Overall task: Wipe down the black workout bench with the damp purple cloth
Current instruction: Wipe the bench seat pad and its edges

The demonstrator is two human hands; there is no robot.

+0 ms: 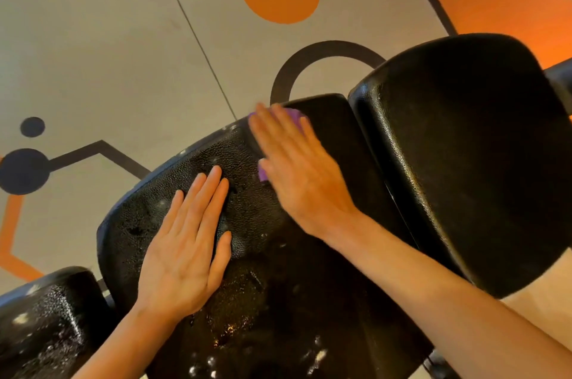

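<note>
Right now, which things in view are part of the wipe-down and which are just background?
Job:
- black textured padded workout bench
- purple cloth, pressed under the flat right hand
- left hand, flat on the pad

Background:
- grey floor with orange and dark painted shapes
- second black pad at lower left

The black padded workout bench (pixel 253 217) has pebbled, glossy vinyl-like upholstery, wet-looking with pale flecks. The small purple cloth (pixel 263 172) looks soft and matt. The grey patterned floor (pixel 108 47) is smooth, matt.
</note>
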